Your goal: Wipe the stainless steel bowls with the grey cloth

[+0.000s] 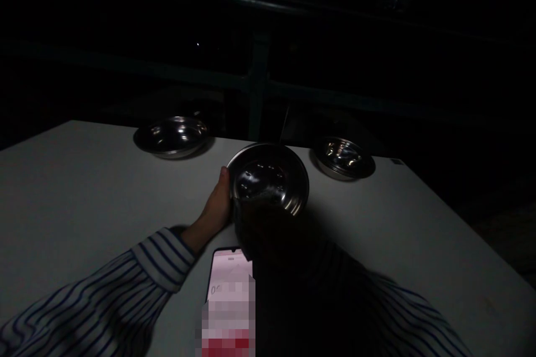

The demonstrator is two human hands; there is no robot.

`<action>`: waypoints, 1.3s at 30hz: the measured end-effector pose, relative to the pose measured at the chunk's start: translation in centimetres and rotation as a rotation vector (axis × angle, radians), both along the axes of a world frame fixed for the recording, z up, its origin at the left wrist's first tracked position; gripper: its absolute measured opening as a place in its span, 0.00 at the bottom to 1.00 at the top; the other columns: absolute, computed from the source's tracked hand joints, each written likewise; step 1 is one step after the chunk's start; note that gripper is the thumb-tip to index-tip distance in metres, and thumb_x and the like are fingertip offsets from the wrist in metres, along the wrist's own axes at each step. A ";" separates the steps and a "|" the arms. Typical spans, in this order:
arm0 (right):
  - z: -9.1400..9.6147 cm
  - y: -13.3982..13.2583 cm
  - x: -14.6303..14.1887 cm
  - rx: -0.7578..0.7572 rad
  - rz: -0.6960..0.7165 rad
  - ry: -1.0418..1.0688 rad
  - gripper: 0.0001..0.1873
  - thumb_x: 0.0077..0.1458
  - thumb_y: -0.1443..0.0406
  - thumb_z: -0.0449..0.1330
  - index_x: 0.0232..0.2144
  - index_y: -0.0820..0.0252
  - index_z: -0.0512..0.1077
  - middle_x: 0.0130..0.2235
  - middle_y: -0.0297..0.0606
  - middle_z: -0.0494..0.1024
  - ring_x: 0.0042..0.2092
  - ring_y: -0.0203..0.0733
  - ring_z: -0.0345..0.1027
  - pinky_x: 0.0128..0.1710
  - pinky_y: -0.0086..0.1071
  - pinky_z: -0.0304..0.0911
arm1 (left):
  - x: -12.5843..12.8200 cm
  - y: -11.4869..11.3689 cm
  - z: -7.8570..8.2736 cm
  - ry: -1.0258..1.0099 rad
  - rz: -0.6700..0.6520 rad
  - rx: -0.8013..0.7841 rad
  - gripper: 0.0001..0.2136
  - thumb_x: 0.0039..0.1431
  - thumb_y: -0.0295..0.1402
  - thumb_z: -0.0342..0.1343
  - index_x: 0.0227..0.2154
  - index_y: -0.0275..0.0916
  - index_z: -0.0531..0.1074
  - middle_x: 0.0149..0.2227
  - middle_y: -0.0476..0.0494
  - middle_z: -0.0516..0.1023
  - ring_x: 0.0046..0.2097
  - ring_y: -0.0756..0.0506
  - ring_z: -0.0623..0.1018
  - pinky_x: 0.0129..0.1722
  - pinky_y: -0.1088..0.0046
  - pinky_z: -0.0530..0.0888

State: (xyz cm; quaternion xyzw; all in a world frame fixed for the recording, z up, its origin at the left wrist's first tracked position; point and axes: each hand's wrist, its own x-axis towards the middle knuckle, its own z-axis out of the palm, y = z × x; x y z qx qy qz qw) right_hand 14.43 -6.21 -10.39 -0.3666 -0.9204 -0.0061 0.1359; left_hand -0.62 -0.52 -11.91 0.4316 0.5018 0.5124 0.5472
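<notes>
A shiny metal bowl (268, 170) is tilted toward me at the middle of the white table. My left hand (218, 203) grips its left edge, the thumb up along the rim and the other fingers mostly hidden behind it. At the bowl's near side, my right hand (280, 234) is lost in deep shadow. Its fingers do not show, and whether it holds anything cannot be made out. Below the bowl lies a phone (230, 273) with a lit screen, its right side covered by the dark shape of my right arm.
On the white table (104, 195), a wide metal bowl (171, 136) stands at the back left. Another metal bowl (343, 157) is at the back right, near a small dark label (396, 162) by the edge. Dark rails (259, 72) run behind the table.
</notes>
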 end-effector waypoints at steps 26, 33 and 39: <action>0.3 -0.3 0.1 -0.009 -0.012 -0.037 0.14 0.59 0.67 0.47 0.42 0.64 0.70 0.42 0.46 0.75 0.49 0.44 0.65 0.51 0.42 0.57 | 0.2 -0.5 0.4 -0.046 -0.036 0.015 0.27 0.51 0.57 0.43 0.35 0.42 0.76 0.39 0.41 0.79 0.53 0.38 0.70 0.55 0.62 0.62; 2.3 -0.5 2.2 -0.159 -0.091 -0.178 0.13 0.55 0.65 0.52 0.40 0.61 0.73 0.38 0.44 0.77 0.46 0.47 0.67 0.47 0.44 0.59 | 0.1 0.1 0.4 -0.005 -0.026 0.035 0.28 0.51 0.58 0.41 0.32 0.41 0.77 0.35 0.40 0.80 0.52 0.38 0.71 0.54 0.62 0.62; 0.2 0.0 0.0 -0.055 -0.038 -0.079 0.17 0.59 0.63 0.48 0.48 0.62 0.66 0.47 0.47 0.72 0.48 0.47 0.65 0.47 0.44 0.60 | 0.0 -0.2 0.6 0.062 -0.019 0.048 0.28 0.52 0.57 0.40 0.34 0.41 0.76 0.36 0.41 0.80 0.53 0.39 0.70 0.54 0.64 0.63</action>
